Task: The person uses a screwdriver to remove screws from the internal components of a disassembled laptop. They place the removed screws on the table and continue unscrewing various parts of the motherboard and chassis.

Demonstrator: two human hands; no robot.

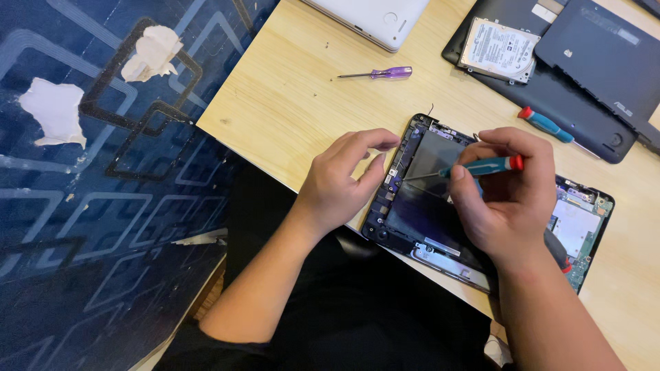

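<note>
An opened black laptop base with bare circuit boards (419, 199) lies at the near edge of the pale wooden table (289, 103), under both hands; the left hand (340, 182) rests on its left rim, fingers loosely curled and holding nothing; the right hand (505, 199) is closed around a blue-handled, red-capped screwdriver (481, 167) whose tip points at the base's left side; a purple-handled screwdriver (385, 73), a second blue screwdriver (546, 125), a bare silver hard drive (498, 49) and a dark laptop cover (598, 62) lie farther back; blue patterned flooring (103, 206) lies left of the table.
</note>
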